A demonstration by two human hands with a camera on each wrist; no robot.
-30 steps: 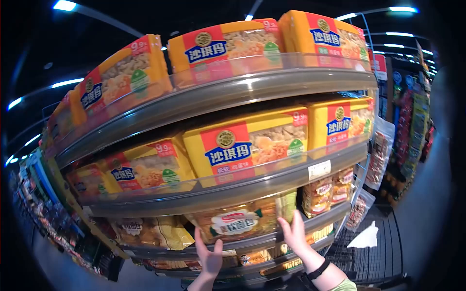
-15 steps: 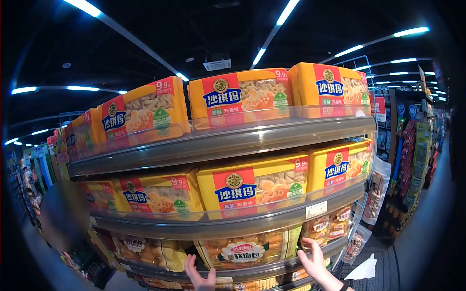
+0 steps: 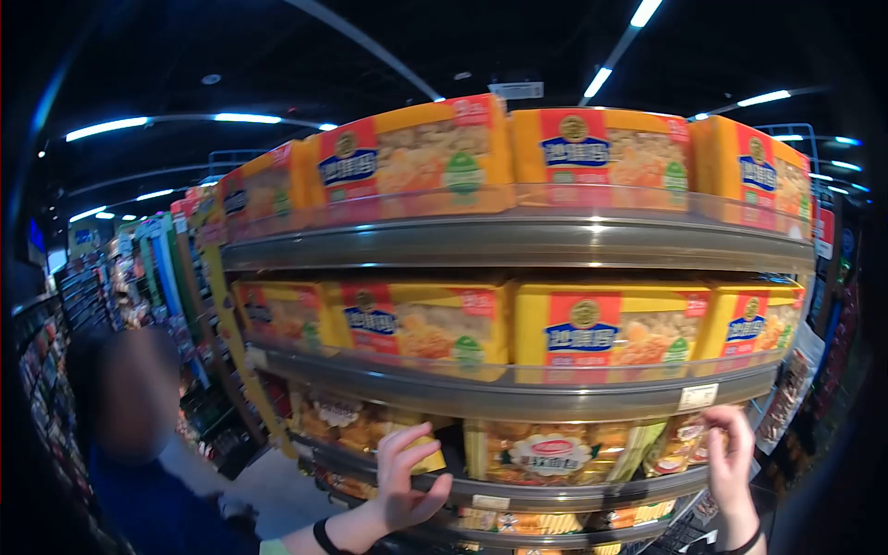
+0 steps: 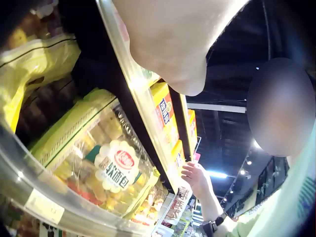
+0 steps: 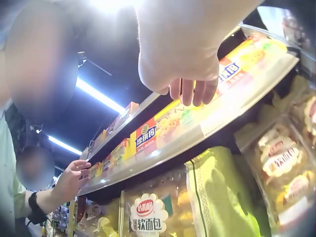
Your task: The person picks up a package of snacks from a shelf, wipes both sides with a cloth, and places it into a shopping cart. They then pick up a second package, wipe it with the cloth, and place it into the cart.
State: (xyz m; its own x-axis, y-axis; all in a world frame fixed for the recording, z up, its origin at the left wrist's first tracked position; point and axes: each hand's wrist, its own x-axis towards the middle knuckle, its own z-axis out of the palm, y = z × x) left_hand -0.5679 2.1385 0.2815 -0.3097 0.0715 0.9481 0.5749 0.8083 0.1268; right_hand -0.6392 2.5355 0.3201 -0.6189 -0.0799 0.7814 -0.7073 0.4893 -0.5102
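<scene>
My left hand [image 3: 407, 476] is raised in front of the third shelf, fingers loosely bent and nothing in them. To its right, a clear bag of soft bread [image 3: 550, 451] with a white flower-shaped label lies on that shelf. My right hand [image 3: 729, 453] is up at the shelf's right end, also holding nothing, and overlaps a smaller bread pack [image 3: 677, 446] in the head view. In the left wrist view the bread bag [image 4: 106, 165] leans back on the shelf, away from the hand. The right wrist view shows the right fingers [image 5: 197, 93] bent and bare.
Yellow sachima packs [image 3: 610, 324] fill the two shelves above, behind clear front lips. Another bread bag [image 3: 342, 421] lies left of a dark gap. A person in dark blue [image 3: 153, 490] is close on the left. A hanging snack bag [image 3: 791, 388] is at the right.
Both hands have drawn away from the sides of the bread bag and spread apart. The bag stays on the shelf. The head view has turned left, and a person shows larger there.
</scene>
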